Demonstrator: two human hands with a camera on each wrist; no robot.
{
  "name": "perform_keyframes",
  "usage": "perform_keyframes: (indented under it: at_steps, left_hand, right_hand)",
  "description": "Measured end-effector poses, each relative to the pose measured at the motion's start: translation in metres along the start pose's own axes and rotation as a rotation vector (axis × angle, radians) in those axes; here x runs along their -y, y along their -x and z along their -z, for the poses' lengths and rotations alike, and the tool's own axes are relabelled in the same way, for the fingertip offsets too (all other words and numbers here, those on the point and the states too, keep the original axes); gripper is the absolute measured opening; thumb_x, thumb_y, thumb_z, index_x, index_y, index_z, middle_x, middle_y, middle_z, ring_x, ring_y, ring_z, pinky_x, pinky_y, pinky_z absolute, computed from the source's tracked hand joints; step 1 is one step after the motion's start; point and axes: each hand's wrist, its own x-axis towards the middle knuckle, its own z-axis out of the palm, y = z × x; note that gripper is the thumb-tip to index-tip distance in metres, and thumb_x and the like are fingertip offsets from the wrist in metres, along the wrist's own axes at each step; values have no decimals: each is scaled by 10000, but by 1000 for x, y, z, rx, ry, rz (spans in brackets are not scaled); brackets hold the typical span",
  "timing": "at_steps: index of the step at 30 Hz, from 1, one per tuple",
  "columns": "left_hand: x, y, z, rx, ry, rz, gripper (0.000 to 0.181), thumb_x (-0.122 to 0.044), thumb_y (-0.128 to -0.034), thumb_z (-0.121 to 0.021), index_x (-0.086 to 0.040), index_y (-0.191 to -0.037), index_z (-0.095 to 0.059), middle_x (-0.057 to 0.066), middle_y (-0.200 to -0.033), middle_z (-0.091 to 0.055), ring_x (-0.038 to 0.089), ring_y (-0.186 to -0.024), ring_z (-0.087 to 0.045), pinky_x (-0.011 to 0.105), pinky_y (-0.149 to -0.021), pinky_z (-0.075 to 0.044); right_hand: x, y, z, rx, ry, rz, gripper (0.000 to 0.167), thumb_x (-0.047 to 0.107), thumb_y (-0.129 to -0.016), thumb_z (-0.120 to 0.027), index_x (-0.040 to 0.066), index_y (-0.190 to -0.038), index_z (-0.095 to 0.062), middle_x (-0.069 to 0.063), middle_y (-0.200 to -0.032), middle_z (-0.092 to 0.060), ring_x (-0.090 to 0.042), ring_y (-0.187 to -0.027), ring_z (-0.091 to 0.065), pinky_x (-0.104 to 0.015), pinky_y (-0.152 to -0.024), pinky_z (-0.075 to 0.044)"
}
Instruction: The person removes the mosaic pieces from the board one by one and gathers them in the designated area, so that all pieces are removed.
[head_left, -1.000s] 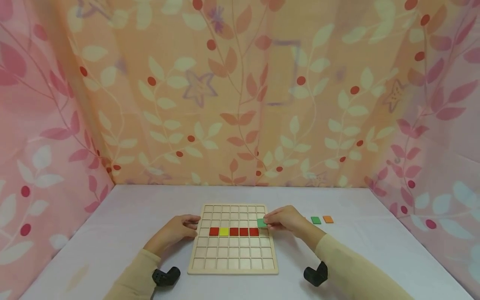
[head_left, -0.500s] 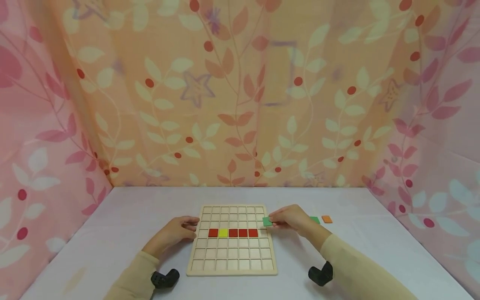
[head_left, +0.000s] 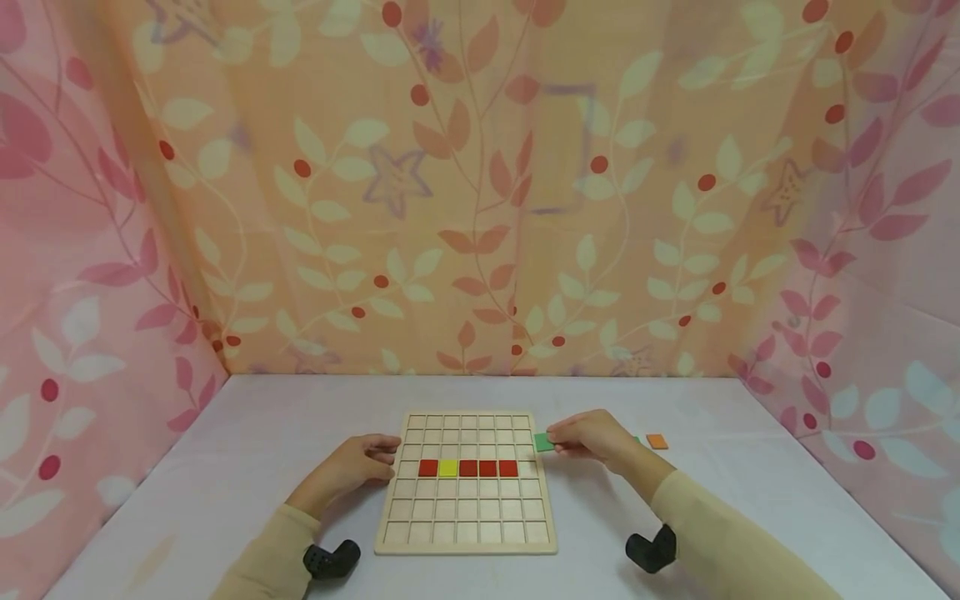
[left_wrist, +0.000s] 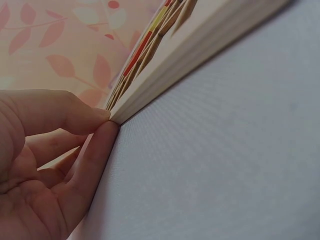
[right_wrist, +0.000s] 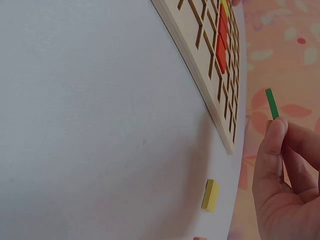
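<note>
A wooden grid board (head_left: 465,508) lies on the table, with several red tiles (head_left: 487,468) and one yellow tile (head_left: 447,468) in one row. My left hand (head_left: 348,471) rests against the board's left edge; in the left wrist view its thumb and a finger touch the board's side. Just off the board's right edge, my right hand (head_left: 596,442) pinches a green tile (head_left: 543,442) between thumb and fingertips. Seen edge-on in the right wrist view, that green tile (right_wrist: 271,103) is held above the table.
An orange tile (head_left: 657,442) lies right of the right hand, beside a green tile (head_left: 637,439) mostly hidden by that hand. The right wrist view also shows a loose yellow tile (right_wrist: 210,195) near the board's corner. Patterned cloth (head_left: 480,208) surrounds the table.
My right hand has drawn back to the right with the green tile, from over the board's right side to just beyond its edge. The left hand stays in place.
</note>
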Motion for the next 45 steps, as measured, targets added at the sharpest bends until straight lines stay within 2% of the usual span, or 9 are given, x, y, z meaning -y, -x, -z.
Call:
perform_keyframes:
  at_steps: [9,17,23,28,32,35,40,42,45]
  left_hand:
    - [-2,2,1,34,15,0,590,75,-771,-702,81,-1341,-552,194,-1182,-644,177,-959,-610,299,-761,-559]
    - [-1,2,0,32,28,6,590,77,-765,-704,76,-1337,-557,168,-1129,-644,180,-966,-598,293,-756,-555]
    - [1,3,-1,31,20,0,590,72,-767,-705,76,-1338,-558,168,-1129,-646,191,-970,-594,296,-762,-556]
    - [-1,2,-1,2,-1,15,572,74,-769,-702,53,-1327,-579,147,-1108,-652,197,-970,-592,292,-763,-558]
    - [-4,2,-2,10,-4,14,573,66,-773,-700,50,-1332,-575,147,-1111,-648,203,-980,-590,294,-772,-559]
    - [-4,3,-2,24,-4,1,577,70,-778,-696,67,-1338,-561,164,-1125,-645,205,-989,-591,301,-777,-562]
    - [-3,3,-1,11,-14,5,576,73,-775,-704,64,-1335,-566,165,-1128,-649,200,-989,-595,303,-776,-562]
    - [-2,3,-1,8,-16,9,576,69,-776,-706,57,-1335,-570,161,-1121,-649,198,-987,-596,302,-777,-563]
    - [-2,3,-1,6,-12,11,574,71,-775,-706,55,-1332,-574,156,-1110,-650,193,-974,-594,299,-771,-561]
  right_hand:
    - [-6,5,17,-11,-47,8,319,91,-875,-726,-82,-1141,-695,-13,-780,-728,-69,-637,-642,-221,-667,-578]
    - [-15,10,38,-29,-60,-14,401,92,-868,-728,-114,-1201,-643,-16,-800,-714,-51,-655,-655,-203,-668,-575]
    - [-16,17,57,-33,-110,-33,434,73,-880,-720,-145,-1236,-601,-39,-810,-717,-72,-677,-685,-209,-682,-580]
    - [-13,18,74,-26,-141,-36,419,85,-893,-713,-132,-1235,-606,-11,-810,-703,-61,-696,-662,-189,-689,-571]
    - [-16,18,87,-20,-176,-47,373,78,-901,-704,-114,-1211,-626,2,-802,-705,-56,-688,-648,-185,-690,-569]
    - [-21,18,93,-24,-182,-61,390,83,-903,-703,-119,-1224,-612,2,-802,-715,-66,-692,-658,-197,-698,-574]
    - [-27,18,100,-28,-197,-68,452,93,-924,-677,-141,-1290,-552,2,-822,-717,-78,-721,-667,-210,-717,-579]
    - [-29,18,103,-30,-206,-67,402,89,-931,-667,-124,-1261,-582,5,-825,-710,-70,-724,-661,-205,-715,-577]
    - [-31,19,109,-37,-222,-70,258,89,-929,-671,-60,-1139,-671,6,-820,-700,-60,-720,-650,-197,-709,-574]
